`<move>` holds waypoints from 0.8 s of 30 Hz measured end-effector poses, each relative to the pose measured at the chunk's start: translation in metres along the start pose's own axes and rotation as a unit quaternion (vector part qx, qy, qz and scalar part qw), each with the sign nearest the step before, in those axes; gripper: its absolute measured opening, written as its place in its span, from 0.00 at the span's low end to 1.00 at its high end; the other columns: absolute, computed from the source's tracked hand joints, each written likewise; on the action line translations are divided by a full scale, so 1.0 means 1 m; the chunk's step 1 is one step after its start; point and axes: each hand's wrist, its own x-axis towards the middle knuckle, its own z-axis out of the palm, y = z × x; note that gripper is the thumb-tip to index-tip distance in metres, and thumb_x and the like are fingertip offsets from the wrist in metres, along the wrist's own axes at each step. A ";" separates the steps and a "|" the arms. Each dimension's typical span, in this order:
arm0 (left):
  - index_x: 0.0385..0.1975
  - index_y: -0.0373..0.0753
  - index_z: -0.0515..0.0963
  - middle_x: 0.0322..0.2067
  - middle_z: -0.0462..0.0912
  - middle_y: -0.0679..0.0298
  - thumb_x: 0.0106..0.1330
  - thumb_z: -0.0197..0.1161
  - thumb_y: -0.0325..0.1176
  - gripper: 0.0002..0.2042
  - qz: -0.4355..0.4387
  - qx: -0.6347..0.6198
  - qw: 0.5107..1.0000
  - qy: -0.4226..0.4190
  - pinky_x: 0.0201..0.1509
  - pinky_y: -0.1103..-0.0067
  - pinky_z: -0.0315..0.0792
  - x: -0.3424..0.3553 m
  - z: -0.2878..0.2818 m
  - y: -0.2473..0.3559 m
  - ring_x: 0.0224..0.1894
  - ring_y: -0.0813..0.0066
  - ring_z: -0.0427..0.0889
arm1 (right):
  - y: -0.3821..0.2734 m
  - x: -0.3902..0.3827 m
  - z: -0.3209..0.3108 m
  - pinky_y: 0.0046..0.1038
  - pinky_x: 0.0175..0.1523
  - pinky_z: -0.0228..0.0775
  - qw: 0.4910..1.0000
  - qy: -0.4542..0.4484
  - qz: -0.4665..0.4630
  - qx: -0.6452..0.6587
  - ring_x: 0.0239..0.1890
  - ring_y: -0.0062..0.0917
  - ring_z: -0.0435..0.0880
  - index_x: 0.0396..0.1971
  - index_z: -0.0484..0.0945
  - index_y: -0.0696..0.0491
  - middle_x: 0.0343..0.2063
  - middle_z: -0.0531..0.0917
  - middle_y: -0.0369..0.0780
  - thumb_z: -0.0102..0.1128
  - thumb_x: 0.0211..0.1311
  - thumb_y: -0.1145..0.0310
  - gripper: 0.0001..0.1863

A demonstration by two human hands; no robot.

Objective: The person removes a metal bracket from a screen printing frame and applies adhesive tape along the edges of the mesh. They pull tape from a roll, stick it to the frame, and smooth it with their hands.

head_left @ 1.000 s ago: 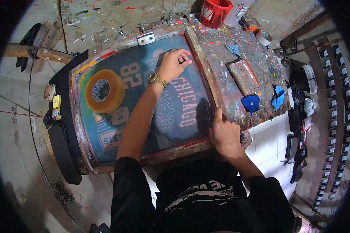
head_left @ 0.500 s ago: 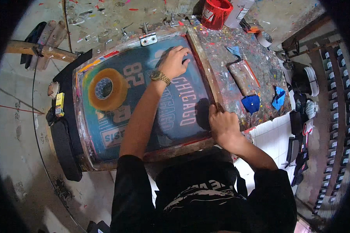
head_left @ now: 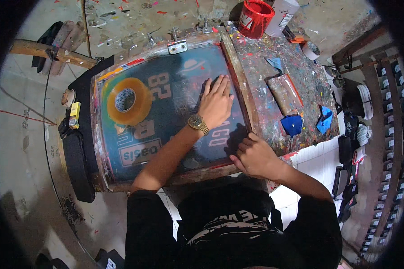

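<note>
My left hand [head_left: 216, 102] lies flat with fingers stretched out on the dark mesh of a screen-printing frame [head_left: 243, 92], over pale stencilled lettering. A gold watch [head_left: 197, 124] is on that wrist. My right hand [head_left: 258, 154] is closed at the frame's near right corner, with fingers curled and thumb toward the mesh. What it holds, if anything, is hidden. A large roll of clear yellowish tape [head_left: 141, 105] lies on the left part of the mesh. The stencil under my left palm is covered.
Right of the frame, a paint-spattered table holds a squeegee [head_left: 286, 94], blue cloth scraps [head_left: 324, 119], a red paint bucket [head_left: 255, 20] and a white bottle [head_left: 282, 15]. A metal hinge clamp [head_left: 177, 46] sits at the frame's far edge. A yellow box [head_left: 75, 114] lies at left.
My left hand has moved nearer and slightly right over the mesh, and its fingers have straightened. My right hand has turned at the frame's corner, its thumb now toward the mesh.
</note>
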 end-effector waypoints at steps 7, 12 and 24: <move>0.65 0.24 0.68 0.70 0.67 0.46 0.73 0.47 0.39 0.27 -0.035 0.025 0.998 0.036 0.77 0.48 0.44 0.019 0.013 0.005 0.75 0.54 0.60 | -0.002 -0.006 -0.002 0.34 0.52 0.64 1.000 0.015 -0.028 -0.001 0.30 0.34 0.81 0.25 0.83 0.58 0.19 0.81 0.44 0.53 0.72 0.52 0.25; 0.67 0.25 0.66 0.72 0.63 0.48 0.74 0.45 0.40 0.29 -0.073 0.025 0.997 0.028 0.78 0.48 0.41 0.031 0.022 0.001 0.77 0.56 0.56 | -0.014 -0.010 -0.004 0.34 0.50 0.63 0.998 0.024 -0.048 -0.044 0.27 0.33 0.80 0.31 0.81 0.58 0.17 0.80 0.43 0.54 0.71 0.51 0.23; 0.72 0.29 0.61 0.76 0.56 0.50 0.74 0.42 0.42 0.31 -0.116 0.055 0.992 0.002 0.77 0.41 0.31 0.045 0.028 -0.013 0.80 0.58 0.49 | -0.013 -0.005 -0.007 0.37 0.52 0.66 0.998 -0.005 -0.065 -0.002 0.31 0.35 0.83 0.34 0.81 0.59 0.27 0.82 0.46 0.53 0.71 0.47 0.26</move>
